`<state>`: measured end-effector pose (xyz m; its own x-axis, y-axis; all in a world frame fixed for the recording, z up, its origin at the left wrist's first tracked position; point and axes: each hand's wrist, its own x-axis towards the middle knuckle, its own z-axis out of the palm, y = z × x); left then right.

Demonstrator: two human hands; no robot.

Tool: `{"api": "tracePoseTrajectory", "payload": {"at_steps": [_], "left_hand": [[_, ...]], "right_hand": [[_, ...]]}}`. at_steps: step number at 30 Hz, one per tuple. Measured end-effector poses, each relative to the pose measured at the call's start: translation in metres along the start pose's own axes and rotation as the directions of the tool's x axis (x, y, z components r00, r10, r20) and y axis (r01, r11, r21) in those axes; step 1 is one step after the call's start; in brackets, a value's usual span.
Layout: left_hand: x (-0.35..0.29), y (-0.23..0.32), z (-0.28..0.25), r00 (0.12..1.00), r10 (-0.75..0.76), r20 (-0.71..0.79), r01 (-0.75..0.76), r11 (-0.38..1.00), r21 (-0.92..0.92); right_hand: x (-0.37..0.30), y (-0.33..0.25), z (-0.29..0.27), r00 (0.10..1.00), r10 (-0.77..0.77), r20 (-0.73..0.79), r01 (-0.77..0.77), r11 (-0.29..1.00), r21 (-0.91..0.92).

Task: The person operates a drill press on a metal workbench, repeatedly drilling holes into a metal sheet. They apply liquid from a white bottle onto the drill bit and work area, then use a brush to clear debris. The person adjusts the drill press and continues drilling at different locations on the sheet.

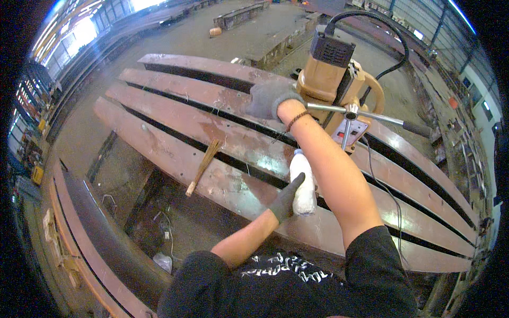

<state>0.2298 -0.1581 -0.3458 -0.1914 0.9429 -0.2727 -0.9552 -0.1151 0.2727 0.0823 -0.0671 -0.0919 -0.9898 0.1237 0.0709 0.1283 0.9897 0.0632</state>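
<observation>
My left hand (286,201), in a dark glove, is closed around a white plastic bottle (303,185) with a bluish top, above the steel beams. My right hand (270,100), in a grey glove, is low over the far steel beams (175,119), just left of the magnetic drill (324,69). Its fingers blur into the steel, so what they touch or hold is unclear. The tan drill has a black motor top and a spoked feed handle (351,111), which stands right of my right wrist. A short bundle of straw-like bristles (204,167) lies across the nearer beams.
Long dark gaps run between the beams. A black cable (384,185) trails over them on the right, and a thick hose (405,42) loops from the drill top. More steel beams (90,233) stand at lower left. A clear plastic bag (163,261) lies below.
</observation>
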Motion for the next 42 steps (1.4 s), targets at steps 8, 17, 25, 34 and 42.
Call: {"api": "tracePoseTrajectory", "payload": {"at_steps": [8,17,25,34,42], "left_hand": [[0.007,-0.004,-0.004,1.000,0.028,-0.009,-0.027,0.995,0.100],[-0.001,-0.005,0.006,0.997,0.010,-0.076,-0.012,0.999,-0.033],[0.014,-0.009,-0.010,0.999,0.041,-0.024,-0.041,0.998,-0.038],[0.013,-0.007,-0.014,1.000,0.002,-0.019,-0.003,1.000,-0.019],[0.015,-0.007,-0.016,1.000,0.020,-0.020,-0.020,1.000,-0.018]], "right_hand": [[0.002,0.003,0.005,0.997,-0.038,-0.074,0.039,0.999,0.010],[0.000,0.003,0.000,0.995,-0.095,-0.009,0.095,0.993,0.074],[-0.002,0.000,0.000,0.996,-0.050,-0.076,0.058,0.992,0.109],[0.000,0.001,0.003,0.995,-0.059,-0.077,0.067,0.992,0.111],[-0.006,-0.002,-0.003,0.997,-0.062,-0.049,0.067,0.993,0.093]]}}
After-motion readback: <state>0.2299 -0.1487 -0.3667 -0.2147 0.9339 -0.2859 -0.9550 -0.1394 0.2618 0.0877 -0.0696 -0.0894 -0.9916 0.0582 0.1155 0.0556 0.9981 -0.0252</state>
